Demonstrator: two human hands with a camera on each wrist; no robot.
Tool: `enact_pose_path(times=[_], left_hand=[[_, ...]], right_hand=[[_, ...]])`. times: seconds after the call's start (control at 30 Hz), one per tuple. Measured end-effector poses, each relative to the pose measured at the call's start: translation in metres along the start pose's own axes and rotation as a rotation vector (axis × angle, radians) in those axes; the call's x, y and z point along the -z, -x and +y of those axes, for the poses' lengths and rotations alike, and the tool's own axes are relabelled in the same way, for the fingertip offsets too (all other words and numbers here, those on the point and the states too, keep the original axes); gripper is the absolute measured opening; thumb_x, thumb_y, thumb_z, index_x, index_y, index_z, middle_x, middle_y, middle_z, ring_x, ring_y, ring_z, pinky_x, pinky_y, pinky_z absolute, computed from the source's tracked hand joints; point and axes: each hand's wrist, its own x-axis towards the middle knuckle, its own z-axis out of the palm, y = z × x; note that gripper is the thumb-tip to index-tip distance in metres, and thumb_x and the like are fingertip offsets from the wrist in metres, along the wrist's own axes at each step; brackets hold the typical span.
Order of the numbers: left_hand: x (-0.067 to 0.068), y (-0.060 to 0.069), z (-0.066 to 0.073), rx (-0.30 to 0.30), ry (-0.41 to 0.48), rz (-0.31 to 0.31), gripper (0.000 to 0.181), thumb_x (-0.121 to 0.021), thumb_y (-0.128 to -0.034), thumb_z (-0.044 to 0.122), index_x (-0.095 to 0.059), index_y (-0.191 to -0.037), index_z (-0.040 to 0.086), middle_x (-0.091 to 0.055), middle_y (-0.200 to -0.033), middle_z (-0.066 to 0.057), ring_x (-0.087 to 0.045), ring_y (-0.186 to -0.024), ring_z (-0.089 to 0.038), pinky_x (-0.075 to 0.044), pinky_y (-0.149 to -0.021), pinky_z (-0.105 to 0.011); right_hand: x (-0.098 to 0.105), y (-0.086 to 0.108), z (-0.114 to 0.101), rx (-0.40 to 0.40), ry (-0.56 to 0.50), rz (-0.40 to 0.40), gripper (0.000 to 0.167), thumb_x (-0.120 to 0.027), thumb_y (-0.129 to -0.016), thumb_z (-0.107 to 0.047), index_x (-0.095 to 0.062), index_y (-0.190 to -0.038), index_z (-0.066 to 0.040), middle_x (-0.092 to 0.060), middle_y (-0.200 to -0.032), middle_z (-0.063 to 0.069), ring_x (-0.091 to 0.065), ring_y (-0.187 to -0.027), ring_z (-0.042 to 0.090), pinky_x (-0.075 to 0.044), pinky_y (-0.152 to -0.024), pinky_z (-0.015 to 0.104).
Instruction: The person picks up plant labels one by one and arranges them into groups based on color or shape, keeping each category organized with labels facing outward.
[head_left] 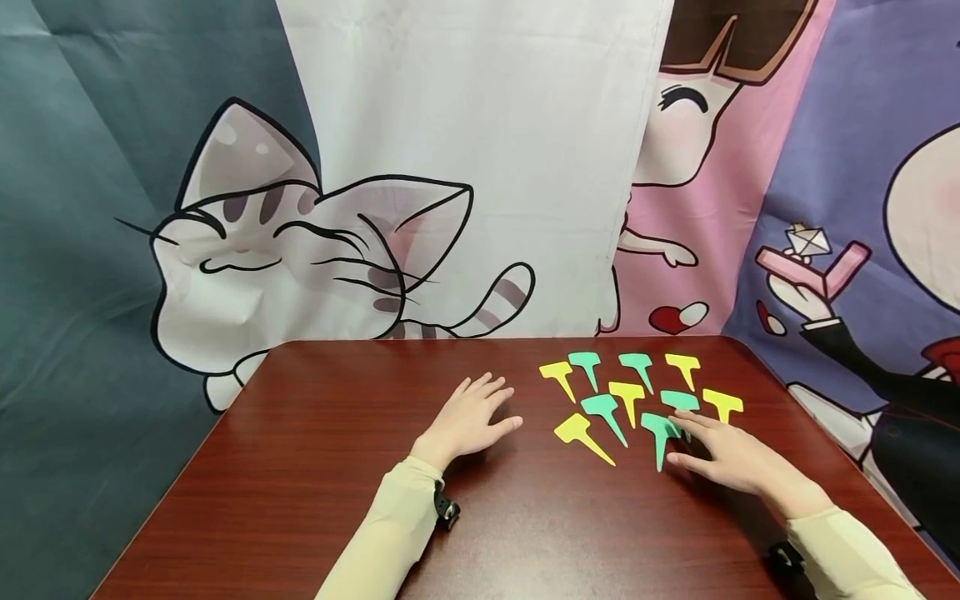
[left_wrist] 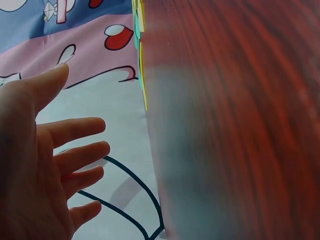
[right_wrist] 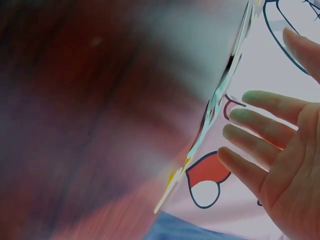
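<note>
Several T-shaped plant labels, some yellow and some green, lie flat on the right half of the table. My right hand [head_left: 731,454] hovers over the right side of the group, fingers extended and holding nothing. Its fingertips are nearest a green label [head_left: 657,425], and they partly cover another green label [head_left: 678,401] behind. A yellow label [head_left: 723,403] lies just beyond that hand. To the left of the group, my left hand [head_left: 467,423] is raised over the table, its fingers spread and nothing in them. Seen edge-on, labels [right_wrist: 212,107] appear as thin strips in the right wrist view.
The reddish-brown wooden table [head_left: 300,467] reaches back to a cartoon-printed cloth [head_left: 480,108]. At the group's near left lies a yellow label [head_left: 576,429], with a green label [head_left: 600,406] next to it. Each wrist wears a black strapped device [head_left: 447,508].
</note>
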Motion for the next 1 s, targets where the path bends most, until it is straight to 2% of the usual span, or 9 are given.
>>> enact_pose_path(times=[0.2,0.4,0.83,1.0], left_hand=[[-0.001,-0.003,0.003,0.001,-0.002,-0.006,0.065,-0.040,-0.0929,0.061,-0.046,-0.142,0.019,-0.038,-0.151,-0.004,-0.024,-0.145,-0.023,-0.017,-0.117,-0.047],[-0.002,-0.004,0.007,-0.012,0.002,-0.005,0.065,-0.040,-0.0932,0.060,-0.046,-0.142,0.018,-0.039,-0.151,-0.004,-0.025,-0.145,-0.025,-0.017,-0.117,-0.048],[-0.003,-0.007,0.010,0.000,-0.003,-0.014,0.065,-0.040,-0.0925,0.062,-0.046,-0.143,0.021,-0.038,-0.152,-0.002,-0.023,-0.145,-0.023,-0.017,-0.118,-0.047],[-0.004,-0.009,0.013,-0.002,-0.005,-0.016,0.065,-0.040,-0.0924,0.062,-0.046,-0.142,0.021,-0.037,-0.152,-0.001,-0.024,-0.145,-0.023,-0.017,-0.117,-0.047]], right_hand=[[0.004,0.004,0.002,-0.015,0.010,-0.034,0.075,-0.063,-0.081,-0.058,-0.056,-0.131,-0.003,-0.053,-0.132,0.026,-0.053,-0.119,0.044,-0.045,-0.091,0.058],[0.005,0.007,0.008,0.029,0.038,-0.019,0.077,-0.066,-0.079,-0.058,-0.059,-0.125,0.003,-0.057,-0.128,0.025,-0.056,-0.116,0.041,-0.046,-0.091,0.055],[0.001,0.014,0.019,0.068,0.065,0.022,0.066,-0.071,-0.077,-0.053,-0.067,-0.115,0.001,-0.067,-0.114,0.020,-0.064,-0.105,0.036,-0.050,-0.086,0.051],[-0.001,0.015,0.022,0.068,0.075,0.026,0.064,-0.073,-0.075,-0.052,-0.067,-0.114,-0.001,-0.068,-0.111,0.014,-0.066,-0.100,0.031,-0.052,-0.084,0.048]])
